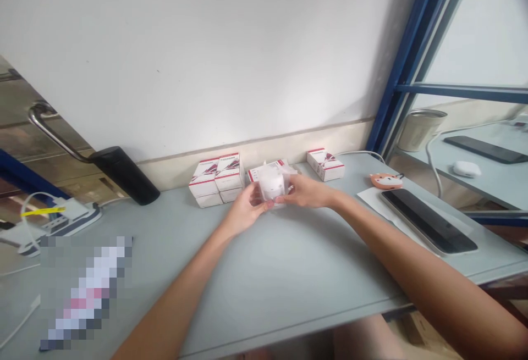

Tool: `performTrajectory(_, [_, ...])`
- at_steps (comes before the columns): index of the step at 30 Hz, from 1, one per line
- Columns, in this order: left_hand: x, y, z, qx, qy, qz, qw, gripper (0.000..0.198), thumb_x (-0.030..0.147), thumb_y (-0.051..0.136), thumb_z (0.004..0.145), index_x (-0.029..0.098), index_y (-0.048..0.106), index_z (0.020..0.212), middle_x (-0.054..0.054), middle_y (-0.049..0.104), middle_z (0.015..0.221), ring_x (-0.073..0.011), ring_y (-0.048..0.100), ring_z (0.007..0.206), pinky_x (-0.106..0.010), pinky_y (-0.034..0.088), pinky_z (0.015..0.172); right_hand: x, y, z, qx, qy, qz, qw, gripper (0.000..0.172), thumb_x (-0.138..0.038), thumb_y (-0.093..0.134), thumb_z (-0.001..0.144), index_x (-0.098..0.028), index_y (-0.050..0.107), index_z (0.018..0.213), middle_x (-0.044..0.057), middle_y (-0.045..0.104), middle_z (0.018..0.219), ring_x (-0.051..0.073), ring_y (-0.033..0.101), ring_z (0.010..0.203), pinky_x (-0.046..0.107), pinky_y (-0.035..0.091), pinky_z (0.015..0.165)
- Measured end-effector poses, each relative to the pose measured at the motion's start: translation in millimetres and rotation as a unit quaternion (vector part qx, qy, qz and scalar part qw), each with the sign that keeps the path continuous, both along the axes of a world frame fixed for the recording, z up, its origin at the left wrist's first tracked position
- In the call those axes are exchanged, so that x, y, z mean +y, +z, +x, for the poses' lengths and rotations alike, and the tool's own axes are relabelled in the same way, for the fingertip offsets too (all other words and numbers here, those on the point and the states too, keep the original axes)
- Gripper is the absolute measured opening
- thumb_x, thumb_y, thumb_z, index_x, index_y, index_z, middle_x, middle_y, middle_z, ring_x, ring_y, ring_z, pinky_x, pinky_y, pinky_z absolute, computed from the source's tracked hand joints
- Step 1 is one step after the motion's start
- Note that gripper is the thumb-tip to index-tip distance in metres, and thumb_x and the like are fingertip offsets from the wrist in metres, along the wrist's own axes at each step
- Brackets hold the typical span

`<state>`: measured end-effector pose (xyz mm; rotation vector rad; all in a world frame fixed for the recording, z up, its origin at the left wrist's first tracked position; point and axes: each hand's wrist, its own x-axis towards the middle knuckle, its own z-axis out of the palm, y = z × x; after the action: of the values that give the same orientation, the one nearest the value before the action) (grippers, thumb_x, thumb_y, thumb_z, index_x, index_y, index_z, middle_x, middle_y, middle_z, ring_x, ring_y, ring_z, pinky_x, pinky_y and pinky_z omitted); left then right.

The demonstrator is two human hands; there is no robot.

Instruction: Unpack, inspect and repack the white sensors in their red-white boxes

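Nearest the camera, the bare left forearm [177, 299] and right forearm [433, 272] reach over the pale bench [289, 277]. At the frame's middle, the left hand [247, 210] and right hand [305, 191] are partly closed and hold together a small white round item in clear plastic [272, 183], just in front of white boxes with red stripes [216, 178].

white round item [272, 183], clear plastic wrap, held betw. L hand [247, 210] & R hand [307, 191]
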<state>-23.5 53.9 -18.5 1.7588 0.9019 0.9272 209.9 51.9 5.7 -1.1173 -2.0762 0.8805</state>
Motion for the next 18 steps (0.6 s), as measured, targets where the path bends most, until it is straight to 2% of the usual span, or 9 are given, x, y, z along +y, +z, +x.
performTrajectory(3, [-2,-0.5,-1,0.038,-0.015,-0.011,0.999,0.070,0.046,0.083,0.085,0.021,0.054,0.144,-0.015,0.069,0.140,-0.0324,0.071,0.119,-0.050,0.054,0.105,3,-7.4,1,-0.010,0.026,-0.028,0.999,0.045,-0.045,0.079,0.088,-0.020,0.069,0.124,0.009,0.077,0.116,0.026,0.070,0.104,0.036,0.055,0.088])
performTrajectory(6, [-7,3.1,-1,0.047,-0.004,-0.007,0.999,0.079,0.041,0.087,0.081,0.023,0.050,0.149,-0.015,0.065,0.146,-0.0341,0.068,0.124,-0.050,0.053,0.106,1,-9.7,-1,-0.010,0.070,-0.049,0.996,0.049,-0.044,0.080,0.087,-0.022,0.067,0.129,0.009,0.075,0.127,0.028,0.069,0.113,0.037,0.054,0.093])
performTrajectory(8, [-10,7.4,-1,0.004,-0.014,-0.014,1.000,0.086,0.036,0.089,0.079,0.026,0.047,0.153,-0.014,0.058,0.155,-0.0351,0.060,0.137,-0.049,0.049,0.114,-3,-9.2,-5,-0.031,0.060,-0.054,0.996,0.045,-0.043,0.078,0.089,-0.022,0.068,0.128,0.009,0.075,0.128,0.030,0.070,0.114,0.038,0.055,0.093])
performTrajectory(10, [-12,10.8,1,-0.058,-0.022,-0.036,0.997,0.079,0.034,0.086,0.082,0.026,0.049,0.152,-0.013,0.054,0.160,-0.0341,0.053,0.146,-0.047,0.044,0.119,-8,-8.7,-11,-0.054,0.031,-0.042,0.997,0.043,-0.038,0.077,0.089,-0.022,0.068,0.128,0.010,0.074,0.129,0.031,0.070,0.116,0.039,0.054,0.094])
performTrajectory(12, [-13,11.8,2,-0.087,-0.023,-0.060,0.994,0.072,0.035,0.085,0.084,0.024,0.052,0.147,-0.013,0.058,0.156,-0.0337,0.056,0.143,-0.047,0.046,0.117,-11,-9.0,-16,-0.082,0.019,-0.021,0.996,0.044,-0.032,0.078,0.087,-0.021,0.067,0.129,0.011,0.072,0.133,0.032,0.068,0.119,0.039,0.054,0.095])
performTrajectory(14, [-13,10.8,4,-0.074,-0.022,-0.069,0.995,0.073,0.035,0.088,0.080,0.022,0.055,0.143,-0.015,0.064,0.148,-0.0342,0.064,0.133,-0.047,0.052,0.109,-12,-10.0,-19,-0.107,0.021,-0.005,0.994,0.044,-0.030,0.080,0.085,-0.021,0.069,0.126,0.013,0.071,0.133,0.033,0.068,0.118,0.039,0.053,0.094])
performTrajectory(16, [-12,9.6,4,-0.059,-0.004,-0.077,0.995,0.074,0.034,0.093,0.073,0.021,0.060,0.137,-0.015,0.070,0.139,-0.0350,0.069,0.124,-0.047,0.055,0.103,-12,-10.4,-19,-0.115,0.023,-0.012,0.993,0.038,-0.032,0.080,0.084,-0.021,0.070,0.120,0.012,0.074,0.126,0.032,0.069,0.112,0.037,0.053,0.088])
performTrajectory(18, [-10,9.7,3,-0.083,0.041,-0.099,0.991,0.069,0.034,0.095,0.069,0.019,0.065,0.130,-0.015,0.074,0.130,-0.0354,0.070,0.119,-0.047,0.055,0.100,-10,-8.6,-18,-0.103,0.012,-0.035,0.994,0.033,-0.034,0.080,0.084,-0.022,0.070,0.112,0.009,0.076,0.115,0.029,0.070,0.100,0.034,0.052,0.079])
